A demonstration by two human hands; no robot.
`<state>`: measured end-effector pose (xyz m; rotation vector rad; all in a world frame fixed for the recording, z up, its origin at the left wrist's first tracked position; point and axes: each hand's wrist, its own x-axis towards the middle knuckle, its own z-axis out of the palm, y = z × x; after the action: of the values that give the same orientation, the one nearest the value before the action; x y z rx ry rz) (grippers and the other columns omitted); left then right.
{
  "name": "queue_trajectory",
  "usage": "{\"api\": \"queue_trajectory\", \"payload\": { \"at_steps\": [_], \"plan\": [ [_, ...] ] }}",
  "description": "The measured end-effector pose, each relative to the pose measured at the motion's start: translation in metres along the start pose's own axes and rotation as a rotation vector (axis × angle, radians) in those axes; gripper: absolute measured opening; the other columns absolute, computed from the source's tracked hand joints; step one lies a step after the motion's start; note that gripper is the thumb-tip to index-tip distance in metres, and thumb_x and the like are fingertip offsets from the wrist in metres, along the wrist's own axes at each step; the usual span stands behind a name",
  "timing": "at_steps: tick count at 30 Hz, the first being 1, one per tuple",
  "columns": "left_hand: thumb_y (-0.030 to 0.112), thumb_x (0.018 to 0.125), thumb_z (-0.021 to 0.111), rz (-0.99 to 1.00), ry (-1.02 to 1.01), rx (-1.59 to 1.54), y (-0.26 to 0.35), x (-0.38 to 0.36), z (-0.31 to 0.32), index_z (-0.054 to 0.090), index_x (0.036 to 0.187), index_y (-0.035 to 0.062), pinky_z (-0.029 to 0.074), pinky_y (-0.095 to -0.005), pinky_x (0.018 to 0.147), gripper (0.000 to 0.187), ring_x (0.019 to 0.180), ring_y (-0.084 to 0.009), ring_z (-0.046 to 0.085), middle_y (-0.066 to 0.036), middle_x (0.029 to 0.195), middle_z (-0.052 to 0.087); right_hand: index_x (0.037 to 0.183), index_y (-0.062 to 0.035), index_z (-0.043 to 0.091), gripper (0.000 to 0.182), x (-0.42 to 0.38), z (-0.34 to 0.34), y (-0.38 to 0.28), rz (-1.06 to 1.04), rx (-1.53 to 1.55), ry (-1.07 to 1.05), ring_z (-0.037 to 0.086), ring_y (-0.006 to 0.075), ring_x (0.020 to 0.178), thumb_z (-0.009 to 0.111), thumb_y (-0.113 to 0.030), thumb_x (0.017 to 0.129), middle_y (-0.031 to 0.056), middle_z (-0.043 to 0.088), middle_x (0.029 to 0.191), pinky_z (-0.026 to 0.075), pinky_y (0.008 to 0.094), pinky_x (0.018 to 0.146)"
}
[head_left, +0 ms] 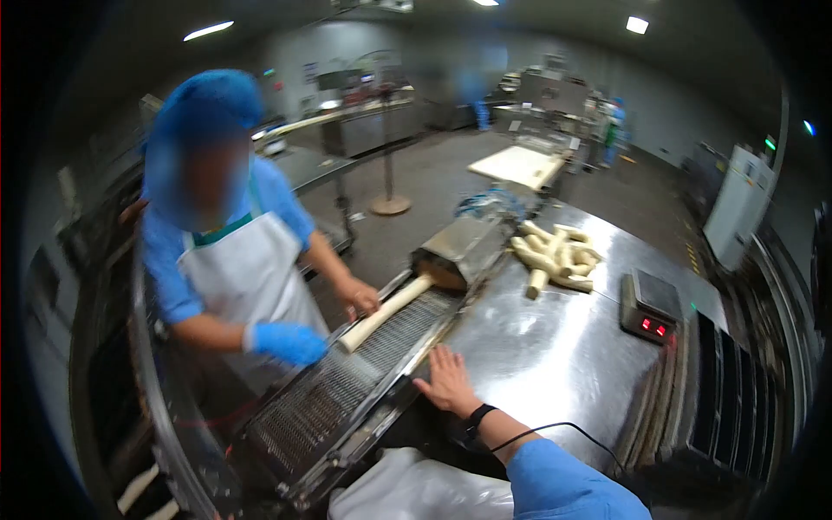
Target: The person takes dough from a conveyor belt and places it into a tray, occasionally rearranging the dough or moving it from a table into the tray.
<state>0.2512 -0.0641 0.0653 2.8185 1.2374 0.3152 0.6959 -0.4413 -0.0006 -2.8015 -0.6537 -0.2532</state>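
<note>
My right hand (pixel 446 381) lies spread and empty beside the mesh belt (pixel 316 416); my left hand isn't visible. Ahead-left lies the pale roll (pixel 383 321); I'd judge this waiting, and touching it calls for reaching across.

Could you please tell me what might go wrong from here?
The right hand is beside the mesh belt; if the belt is running, the hand could get caught. The co-worker's bare hand is at the pale roll, near the metal housing, so a pinch seems possible. The pale pieces lie piled together on the table and might stick.
</note>
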Motion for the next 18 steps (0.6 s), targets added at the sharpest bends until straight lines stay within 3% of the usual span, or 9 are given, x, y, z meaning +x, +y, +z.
{"api": "queue_trajectory", "payload": {
  "at_steps": [2,3,6,13,18],
  "plan": [
    [0.025,0.086,0.071,-0.025,0.037,-0.122,-0.034,0.0,0.045,0.052,0.136,0.0013,0.034,-0.0477,0.114,0.058,0.139,-0.0417,0.036,-0.025,0.151,0.038,0.145,0.01,0.036,0.083,0.008,-0.01,-0.012,0.013,0.117,-0.044,0.027,0.0408,0.146,0.057,-0.051,0.093,0.029,0.031,0.155,0.019,0.0515,0.12],
    [0.012,0.081,0.071,-0.065,0.052,-0.15,-0.022,-0.001,0.038,0.058,0.128,0.0002,0.033,-0.0454,0.116,0.05,0.141,-0.0391,0.036,-0.022,0.153,0.037,0.145,0.0115,0.035,0.085,0.009,-0.001,-0.012,0.013,0.133,-0.043,0.025,0.0418,0.147,0.057,-0.051,0.092,0.0305,0.03,0.155,0.018,0.052,0.121],
    [0.016,0.081,0.07,-0.118,0.044,-0.168,0.006,-0.001,0.011,0.06,0.126,0.0027,0.033,-0.0447,0.116,0.048,0.14,-0.0364,0.038,-0.019,0.149,0.043,0.146,0.0171,0.027,0.093,0.015,0.008,-0.021,0.057,0.06,-0.07,0.021,0.0424,0.148,0.055,-0.055,0.093,0.0328,0.025,0.156,0.013,0.0493,0.123],
    [0.015,0.081,0.068,-0.117,0.081,-0.189,-0.019,0.007,0.037,0.061,0.124,0.0012,0.034,-0.0448,0.116,0.046,0.14,-0.0372,0.037,-0.021,0.149,0.041,0.148,0.0157,0.024,0.094,0.023,0.016,-0.037,0.049,-0.149,-0.133,0.017,0.0394,0.15,0.042,-0.061,0.097,0.0306,0.024,0.158,0.012,0.0475,0.123],
    [0.013,0.08,0.065,-0.149,0.114,-0.161,-0.012,0.005,0.042,0.061,0.123,-0.0006,0.033,-0.0447,0.116,0.045,0.141,-0.0374,0.037,-0.022,0.148,0.043,0.149,0.0153,0.024,0.092,0.022,0.017,-0.032,0.039,-0.164,-0.131,0.018,0.039,0.15,0.04,-0.06,0.098,0.0302,0.023,0.158,0.012,0.047,0.123]
  ]
}}
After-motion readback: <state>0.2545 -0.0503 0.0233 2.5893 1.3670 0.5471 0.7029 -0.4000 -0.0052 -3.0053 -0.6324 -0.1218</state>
